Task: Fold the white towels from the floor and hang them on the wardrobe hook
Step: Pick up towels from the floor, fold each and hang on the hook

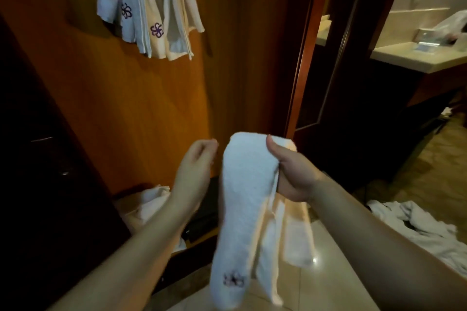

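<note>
now right hand point(290, 174) grips folded white towel point(245, 199).

Folded white towel point(249, 199), long narrow strip, hangs doubled over the right hand point(293, 174); thumb pinches it at the top fold. Purple flower emblem near its lower end. Several folded white towels point(151, 7) with the same purple emblem hang bunched high on the orange wooden wardrobe point(156, 98); the hook itself is out of sight. Crumpled white towels on the floor: one heap point(429, 230) at right, another point(149, 204) at the wardrobe's foot.
</note>
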Demonstrator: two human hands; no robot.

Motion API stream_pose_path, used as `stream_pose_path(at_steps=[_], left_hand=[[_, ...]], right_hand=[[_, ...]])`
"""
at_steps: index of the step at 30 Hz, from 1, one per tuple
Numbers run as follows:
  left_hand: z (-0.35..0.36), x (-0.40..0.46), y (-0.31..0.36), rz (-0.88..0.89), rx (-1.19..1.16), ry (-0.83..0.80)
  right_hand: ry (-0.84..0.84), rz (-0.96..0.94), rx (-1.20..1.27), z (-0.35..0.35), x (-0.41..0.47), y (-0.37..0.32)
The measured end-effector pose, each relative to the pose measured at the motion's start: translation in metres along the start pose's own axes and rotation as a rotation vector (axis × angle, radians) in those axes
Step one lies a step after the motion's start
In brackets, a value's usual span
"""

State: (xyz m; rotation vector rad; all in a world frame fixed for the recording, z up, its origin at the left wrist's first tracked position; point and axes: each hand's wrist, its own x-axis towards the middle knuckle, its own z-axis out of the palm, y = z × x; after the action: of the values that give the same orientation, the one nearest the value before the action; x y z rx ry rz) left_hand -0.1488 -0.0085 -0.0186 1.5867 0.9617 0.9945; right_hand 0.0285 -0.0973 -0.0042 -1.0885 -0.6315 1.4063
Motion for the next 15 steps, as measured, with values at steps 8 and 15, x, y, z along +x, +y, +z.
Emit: stream_pose_path(at_steps=[8,15], left_hand=[[0.012,-0.056,-0.022,0.279,0.358,-0.069],[0.006,-0.031,-0.037,0.357,0.505,0.089]], right_hand=[[0.216,-0.269,-0.153,0.041,0.001,-0.014],[0.348,-0.373,-0.182,0.060,0.004,-0.020]])
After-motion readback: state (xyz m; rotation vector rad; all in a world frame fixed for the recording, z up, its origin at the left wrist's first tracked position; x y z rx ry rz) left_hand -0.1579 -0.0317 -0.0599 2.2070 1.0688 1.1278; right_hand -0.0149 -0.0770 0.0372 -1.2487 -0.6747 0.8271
